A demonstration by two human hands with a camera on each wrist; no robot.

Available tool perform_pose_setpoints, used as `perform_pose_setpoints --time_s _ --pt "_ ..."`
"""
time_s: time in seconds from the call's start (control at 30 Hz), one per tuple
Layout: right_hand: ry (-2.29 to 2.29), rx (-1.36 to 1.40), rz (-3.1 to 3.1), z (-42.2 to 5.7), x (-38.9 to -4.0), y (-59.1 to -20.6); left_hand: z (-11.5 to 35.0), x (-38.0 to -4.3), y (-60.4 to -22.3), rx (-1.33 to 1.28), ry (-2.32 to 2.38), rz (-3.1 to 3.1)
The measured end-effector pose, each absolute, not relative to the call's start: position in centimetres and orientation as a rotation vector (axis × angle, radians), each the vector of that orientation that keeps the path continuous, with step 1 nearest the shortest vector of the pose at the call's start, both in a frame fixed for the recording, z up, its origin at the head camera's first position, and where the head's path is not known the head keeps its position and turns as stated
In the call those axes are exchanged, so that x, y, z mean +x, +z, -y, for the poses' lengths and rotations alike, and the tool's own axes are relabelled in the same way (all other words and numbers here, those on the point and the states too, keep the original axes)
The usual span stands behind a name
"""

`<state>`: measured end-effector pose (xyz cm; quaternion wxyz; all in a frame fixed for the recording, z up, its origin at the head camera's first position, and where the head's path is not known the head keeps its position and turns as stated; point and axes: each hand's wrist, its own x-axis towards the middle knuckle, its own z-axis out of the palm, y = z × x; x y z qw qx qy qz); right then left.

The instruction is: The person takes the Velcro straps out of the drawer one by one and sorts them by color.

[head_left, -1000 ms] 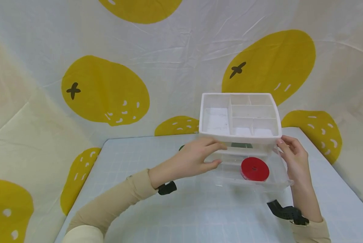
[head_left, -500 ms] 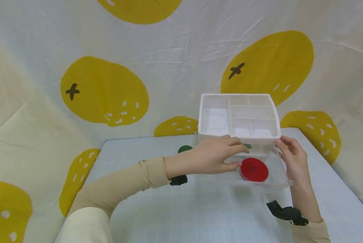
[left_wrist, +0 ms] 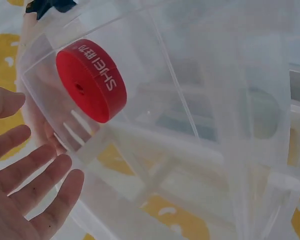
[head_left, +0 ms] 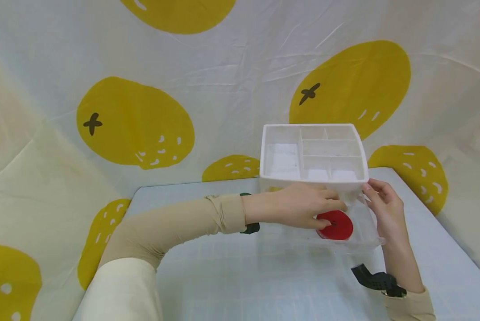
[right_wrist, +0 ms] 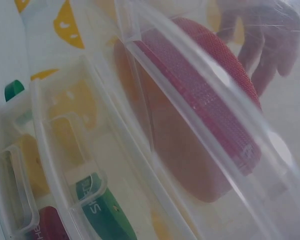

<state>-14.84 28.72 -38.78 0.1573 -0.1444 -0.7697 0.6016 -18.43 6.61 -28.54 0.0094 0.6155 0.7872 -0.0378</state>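
Observation:
A roll of red tape (head_left: 338, 226) lies in the pulled-out clear drawer (head_left: 366, 244) of a white desktop organizer (head_left: 314, 182). My left hand (head_left: 300, 206) reaches over that drawer from the left, its thumb overlapping the roll in the head view. In the left wrist view, the left fingers (left_wrist: 47, 172) are spread and a gap shows between them and the red roll (left_wrist: 92, 82). At the organizer's right front corner, my right hand (head_left: 387, 211) grips the side, thumb in front and the other fingers bent behind. The right wrist view shows the roll (right_wrist: 210, 100) through clear plastic.
Other drawers hold a green roll (right_wrist: 105, 212), a yellow roll (right_wrist: 35, 167) and another red roll (right_wrist: 52, 225). A green round item (right_wrist: 13, 90) stands beyond them. Divided compartments (head_left: 336, 149) top the organizer. A patterned cloth (head_left: 224, 89) hangs behind the table.
My left hand has moved right across the drawer, from its left side to the red tape roll. My right hand keeps its place at the organizer's corner.

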Motion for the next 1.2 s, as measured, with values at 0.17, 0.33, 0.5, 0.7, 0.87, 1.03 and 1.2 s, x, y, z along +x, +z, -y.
perform_pose_setpoints --time_s 0.17,0.33,0.5,0.7,0.87,1.03,1.2 --pt "1.716 -0.413 2.198 -28.7 -14.9 -38.8 -7.6 -18.9 -29.4 1.921 -0.175 -2.380" --pt "1.725 -0.407 2.204 -28.9 -14.9 -38.8 -8.4 -19.2 -29.7 1.881 -0.239 -2.290" --pt "1.726 -0.407 2.204 -29.0 -14.9 -38.9 -9.1 -19.1 -29.9 1.890 -0.362 -2.246" --pt "1.718 -0.410 2.202 -28.8 -15.0 -38.9 -9.7 -19.2 -30.4 1.874 -0.462 -2.237" --pt "1.718 -0.417 2.201 -28.8 -15.0 -38.9 -9.9 -19.3 -30.6 1.875 -0.523 -2.224" --pt "1.735 -0.419 2.201 -28.8 -14.9 -38.8 -10.1 -19.3 -30.6 1.868 -0.575 -2.190" --pt "1.736 -0.415 2.203 -28.9 -14.9 -38.9 -10.3 -19.2 -30.7 1.851 -0.576 -2.174"
